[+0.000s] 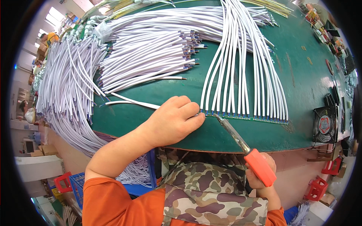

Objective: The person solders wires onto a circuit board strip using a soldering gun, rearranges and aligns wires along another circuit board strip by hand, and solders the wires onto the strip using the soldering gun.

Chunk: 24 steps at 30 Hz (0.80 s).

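My left hand is closed in a pinch on a white cable, holding its end at the left part of a thin green circuit strip. The fingers hide the cable's tip. My right hand is wrapped round a soldering iron with a red handle. The iron points up and left, its tip at the strip just right of my left fingertips. A row of white cables runs from the strip toward the far side, with blue wire ends at the strip.
Bundles of white cables cover the left and back of the green table. A black fan stands at the right edge. Below the table, a blue crate holds more cables, and red stools stand at right. A person is far left.
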### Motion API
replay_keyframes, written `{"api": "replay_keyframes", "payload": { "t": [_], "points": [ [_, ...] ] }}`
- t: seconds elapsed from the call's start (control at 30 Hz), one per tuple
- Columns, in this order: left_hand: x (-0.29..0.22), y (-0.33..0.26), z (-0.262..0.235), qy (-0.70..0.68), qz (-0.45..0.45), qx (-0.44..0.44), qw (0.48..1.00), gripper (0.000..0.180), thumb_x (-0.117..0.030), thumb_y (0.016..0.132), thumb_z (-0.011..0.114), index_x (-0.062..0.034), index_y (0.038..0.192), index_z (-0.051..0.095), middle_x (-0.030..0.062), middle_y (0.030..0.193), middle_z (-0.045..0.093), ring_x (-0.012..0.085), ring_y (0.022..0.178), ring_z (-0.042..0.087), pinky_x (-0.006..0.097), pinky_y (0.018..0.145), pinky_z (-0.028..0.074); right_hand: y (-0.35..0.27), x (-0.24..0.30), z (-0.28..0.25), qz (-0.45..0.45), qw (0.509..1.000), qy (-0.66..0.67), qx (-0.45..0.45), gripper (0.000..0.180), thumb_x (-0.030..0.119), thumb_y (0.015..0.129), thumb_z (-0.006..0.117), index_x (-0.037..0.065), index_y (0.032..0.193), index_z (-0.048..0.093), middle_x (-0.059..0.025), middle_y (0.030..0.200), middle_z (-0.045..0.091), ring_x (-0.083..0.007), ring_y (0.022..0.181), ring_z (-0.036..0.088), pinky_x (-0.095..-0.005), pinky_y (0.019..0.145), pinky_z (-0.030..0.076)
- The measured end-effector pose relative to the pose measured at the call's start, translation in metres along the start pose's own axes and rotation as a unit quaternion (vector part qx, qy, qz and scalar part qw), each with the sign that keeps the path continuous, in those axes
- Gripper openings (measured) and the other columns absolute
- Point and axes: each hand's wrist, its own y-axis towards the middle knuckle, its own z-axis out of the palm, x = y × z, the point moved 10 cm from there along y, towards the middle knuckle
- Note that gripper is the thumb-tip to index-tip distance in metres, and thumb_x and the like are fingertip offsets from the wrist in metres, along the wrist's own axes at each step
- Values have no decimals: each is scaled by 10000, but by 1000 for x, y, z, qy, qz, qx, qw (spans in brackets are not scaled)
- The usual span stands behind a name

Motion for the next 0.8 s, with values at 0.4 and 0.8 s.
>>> {"api": "replay_keyframes", "payload": {
  "t": [0.4, 0.8],
  "points": [
    [89, 15, -63, 71, -147, -73, 984, 233, -58, 826, 731, -32, 1054, 690, 147, 1030, 650, 360, 934, 636, 435, 823, 526, -6, -2, -10, 5, 999, 43, -25, 130, 208, 824, 704, 84, 834, 666, -61, 796, 674, -293, 723, 655, -397, 657, 518],
    [85, 57, -58, 1, -132, -122, 984, 213, -12, 839, 731, -43, 1050, 728, 104, 892, 629, 280, 811, 619, 378, 724, 504, -10, -2, -25, 6, 999, 28, -46, 120, 187, 843, 714, 76, 844, 667, -67, 789, 679, -297, 717, 652, -395, 661, 521]
  ]
}}
